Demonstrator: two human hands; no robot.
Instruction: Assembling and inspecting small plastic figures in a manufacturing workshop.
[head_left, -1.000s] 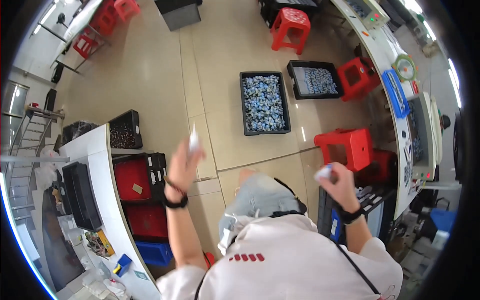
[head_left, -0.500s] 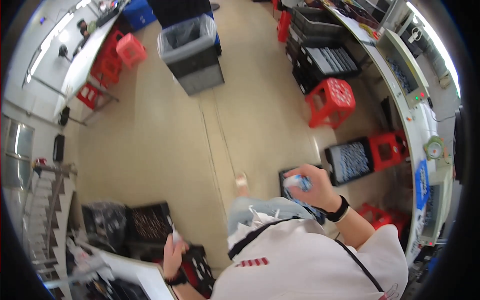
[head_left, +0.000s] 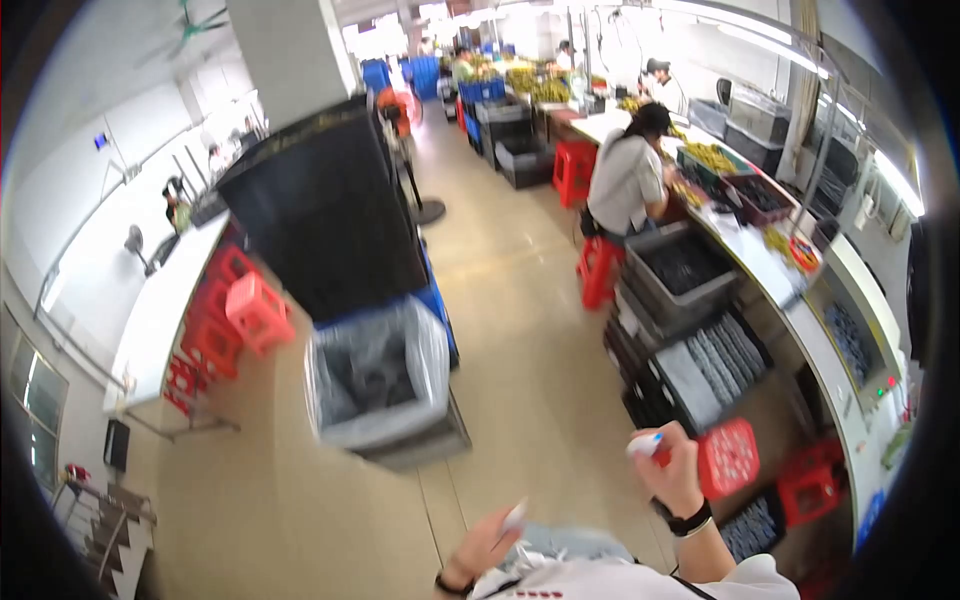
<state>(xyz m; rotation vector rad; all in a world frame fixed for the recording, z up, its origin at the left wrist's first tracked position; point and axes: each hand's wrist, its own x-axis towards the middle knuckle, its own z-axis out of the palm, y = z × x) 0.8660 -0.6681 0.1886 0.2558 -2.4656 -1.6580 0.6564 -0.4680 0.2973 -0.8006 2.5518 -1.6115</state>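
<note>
My right hand (head_left: pixel 676 474), with a dark band on its wrist, is raised at the lower right in front of a red stool (head_left: pixel 728 456). Its fingers are closed around a small white-and-blue object (head_left: pixel 643 443), whose kind I cannot make out. Low in the middle, my left hand (head_left: pixel 482 548) is pinched on a small, slim white object (head_left: pixel 514 517), smeared by motion. The two hands are apart, both held in front of my body above the floor.
Ahead stands a grey bin (head_left: pixel 385 425) with a clear liner, with a tall black container (head_left: pixel 325 210) behind it. Stacked trays and crates (head_left: pixel 690 375) line the right, beside a long workbench (head_left: pixel 775 255). A person (head_left: pixel 625 180) sits there. Red stools (head_left: pixel 258 312) stand by the left table.
My view has tilted up, bringing the far room into sight. My left hand has come in from the lower left toward the middle. Both hands still hold their small objects.
</note>
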